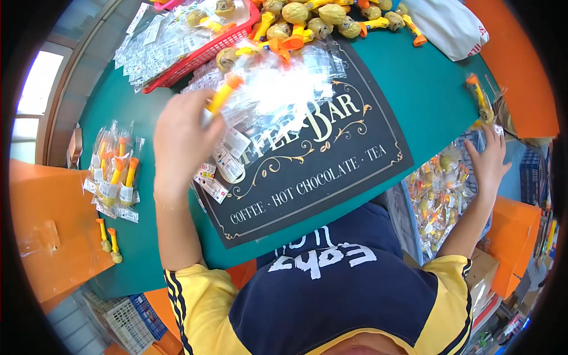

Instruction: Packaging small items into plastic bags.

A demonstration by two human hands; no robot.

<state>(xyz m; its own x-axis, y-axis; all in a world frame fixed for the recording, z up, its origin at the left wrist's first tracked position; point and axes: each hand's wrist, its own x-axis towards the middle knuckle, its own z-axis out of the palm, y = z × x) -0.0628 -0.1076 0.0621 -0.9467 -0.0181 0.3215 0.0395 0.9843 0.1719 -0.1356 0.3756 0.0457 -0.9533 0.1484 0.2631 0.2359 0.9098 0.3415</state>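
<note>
Left hand (186,133) pinches a yellow toy (222,97) with an orange end between thumb and fingers, slightly blurred, over the left side of the dark mat (331,189). Mat lies on the green surface (408,83); a glary heap of clear bags (266,89) covers its upper part. Right hand (490,157) reaches out to the far right, fingers spread, above a bin (412,228) full of packed toys (441,201); a bagged toy (481,102) is right at its fingertips, can't tell if gripped. Top of surface: red basket (201,56) with more clear packaging, beside it a pile of gold-ended toys (331,14), then a white sack (447,26). Left of surface: cluster of bagged toys (115,171), two loose toys (115,245) just below, near the edge.
</note>
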